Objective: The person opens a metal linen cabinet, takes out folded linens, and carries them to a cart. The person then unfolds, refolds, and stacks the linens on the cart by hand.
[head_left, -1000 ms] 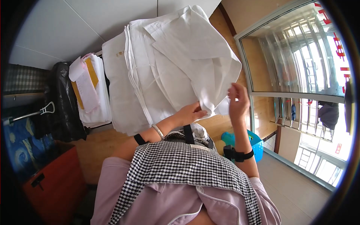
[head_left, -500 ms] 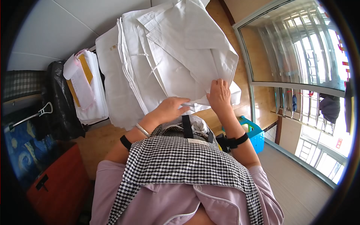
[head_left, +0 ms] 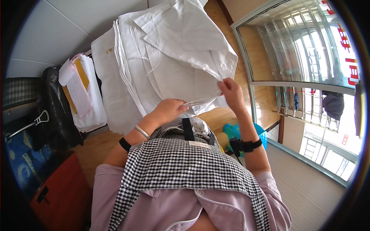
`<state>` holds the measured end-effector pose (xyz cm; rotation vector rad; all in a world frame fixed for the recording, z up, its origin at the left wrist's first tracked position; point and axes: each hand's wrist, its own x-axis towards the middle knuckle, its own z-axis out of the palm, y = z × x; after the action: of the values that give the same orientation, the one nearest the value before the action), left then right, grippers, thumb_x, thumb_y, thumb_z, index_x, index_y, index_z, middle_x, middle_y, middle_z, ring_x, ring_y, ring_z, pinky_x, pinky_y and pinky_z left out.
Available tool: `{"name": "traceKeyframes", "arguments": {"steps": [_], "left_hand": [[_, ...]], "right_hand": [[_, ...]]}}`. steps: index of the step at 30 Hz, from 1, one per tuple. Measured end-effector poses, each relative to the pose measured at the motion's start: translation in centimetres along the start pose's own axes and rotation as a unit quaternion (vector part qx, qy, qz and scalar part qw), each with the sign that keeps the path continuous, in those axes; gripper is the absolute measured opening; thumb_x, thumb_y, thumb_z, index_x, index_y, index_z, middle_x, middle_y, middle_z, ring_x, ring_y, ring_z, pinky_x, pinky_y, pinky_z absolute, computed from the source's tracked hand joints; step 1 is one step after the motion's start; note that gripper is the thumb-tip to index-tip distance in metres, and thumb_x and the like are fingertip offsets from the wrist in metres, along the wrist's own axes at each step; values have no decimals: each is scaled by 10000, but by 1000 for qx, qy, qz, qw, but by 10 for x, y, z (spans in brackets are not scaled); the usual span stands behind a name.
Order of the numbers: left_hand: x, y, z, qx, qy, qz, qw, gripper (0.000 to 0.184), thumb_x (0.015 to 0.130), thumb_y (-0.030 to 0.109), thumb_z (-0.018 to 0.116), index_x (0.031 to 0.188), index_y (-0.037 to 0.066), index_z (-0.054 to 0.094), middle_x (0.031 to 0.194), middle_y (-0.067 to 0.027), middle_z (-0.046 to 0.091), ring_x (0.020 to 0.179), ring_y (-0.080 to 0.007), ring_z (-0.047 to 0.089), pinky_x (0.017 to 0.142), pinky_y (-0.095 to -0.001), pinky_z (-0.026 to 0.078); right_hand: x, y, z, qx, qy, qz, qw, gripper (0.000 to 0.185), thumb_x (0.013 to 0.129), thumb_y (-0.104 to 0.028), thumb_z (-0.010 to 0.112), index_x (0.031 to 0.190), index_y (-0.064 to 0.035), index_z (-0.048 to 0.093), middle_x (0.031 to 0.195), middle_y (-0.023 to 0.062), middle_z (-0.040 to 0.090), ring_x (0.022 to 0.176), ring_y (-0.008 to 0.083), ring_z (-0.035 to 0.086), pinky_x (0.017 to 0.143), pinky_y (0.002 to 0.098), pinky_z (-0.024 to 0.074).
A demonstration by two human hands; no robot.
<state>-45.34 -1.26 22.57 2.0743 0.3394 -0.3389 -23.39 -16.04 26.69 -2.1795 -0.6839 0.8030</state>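
Observation:
A large white cloth [head_left: 181, 69] with thin tie strips lies folded over on the surface in front of me, atop other layers of white fabric. My left hand [head_left: 169, 111] is closed at the cloth's near edge, thumb and fingers pinching it. On the right side, my right hand [head_left: 232, 92] grips a raised edge of the same cloth, lifting it slightly into a ridge. Just left of the main cloth is a folded white stack [head_left: 111, 73], its layered edges showing and a small yellowish mark on top.
Further left are folded white linens [head_left: 93, 109] with pink and mustard papers, and a black plastic bag [head_left: 54, 111]. A red box [head_left: 61, 188] stands at lower left. A blue basket [head_left: 260, 134] is on the floor by my right arm. A glass window [head_left: 304, 50] fills the right side.
My right hand has moved slightly up and right, lifting the cloth's right edge into a ridge. My left hand stays at the near edge. The view has shifted slightly.

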Motion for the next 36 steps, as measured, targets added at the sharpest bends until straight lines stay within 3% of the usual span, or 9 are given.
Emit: {"name": "traceKeyframes", "arguments": {"steps": [2, 4, 8, 14, 20, 26, 29, 32, 36], "left_hand": [[-1, 1, -1, -188, 83, -22, 978, 348, 951, 295, 557, 1176, 40, 629, 1065, -105, 680, 1022, -229, 631, 915, -350, 484], [6, -4, -6, -235, 71, -16, 969, 375, 961, 324, 543, 1200, 45, 619, 1081, -102, 675, 1037, -225, 626, 916, -336, 486], [18, -3, -17, -463, 18, 20, 886, 562, 953, 430, 537, 1331, 15, 495, 1198, -138, 612, 1074, -245, 611, 936, -331, 489], [38, -15, -57, -664, 146, 16, 733, 762, 923, 494, 549, 1399, -33, 274, 1321, -202, 479, 1146, -286, 559, 946, -394, 498], [78, -80, -90, -780, 242, -51, 575, 582, 919, 229, 612, 1354, -19, 314, 1213, -141, 523, 1129, -253, 535, 991, -411, 451], [93, -92, -119, -698, 427, -92, 568, 569, 897, 110, 612, 1379, -36, 347, 1110, -87, 547, 981, -198, 578, 868, -368, 504], [69, -63, -123, -179, 565, -154, 791, 463, 874, 66, 624, 1307, -11, 478, 882, -87, 645, 789, -204, 633, 712, -356, 497], [39, -40, -116, 97, 526, -73, 842, 279, 861, 65, 632, 1131, 25, 575, 829, -108, 626, 726, -261, 604, 695, -362, 493], [9, -9, -108, 243, 576, 87, 776, 161, 821, 1, 636, 969, 53, 599, 879, -98, 631, 759, -279, 601, 659, -366, 493]], "right_hand": [[-14, -4, -4, 172, -8, 26, 985, 168, 928, -172, 599, 963, -8, 615, 933, 59, 655, 786, 128, 625, 715, 291, 534], [-23, 0, 3, 509, -50, 15, 859, 177, 948, -173, 579, 1042, -26, 610, 981, 37, 659, 879, 132, 628, 813, 304, 510], [-35, -13, 7, 579, -98, 70, 806, 232, 967, -161, 525, 1167, -53, 573, 1082, 41, 655, 993, 130, 618, 879, 306, 475], [-44, 13, 15, 453, -168, 39, 875, 193, 975, -225, 543, 1038, -65, 629, 925, -35, 641, 865, 74, 572, 815, 260, 456], [-64, 1, 12, 277, -231, 24, 932, 148, 946, -179, 607, 943, -48, 675, 821, -62, 617, 798, 44, 537, 764, 233, 460], [-70, 20, 9, 219, -235, 53, 945, 150, 940, -156, 607, 992, -37, 682, 822, -58, 621, 802, 48, 544, 755, 240, 471], [-67, 40, 10, 137, -182, 55, 972, 168, 905, -176, 637, 987, -34, 673, 820, 4, 663, 788, 98, 590, 738, 272, 478], [-68, 30, 5, -73, -95, 34, 992, 180, 866, -167, 641, 974, -24, 660, 788, 99, 675, 784, 223, 644, 734, 332, 489], [-69, 25, 6, -220, -73, 16, 973, 212, 856, -145, 612, 1026, -20, 633, 876, 170, 662, 858, 331, 640, 737, 384, 500]]}}
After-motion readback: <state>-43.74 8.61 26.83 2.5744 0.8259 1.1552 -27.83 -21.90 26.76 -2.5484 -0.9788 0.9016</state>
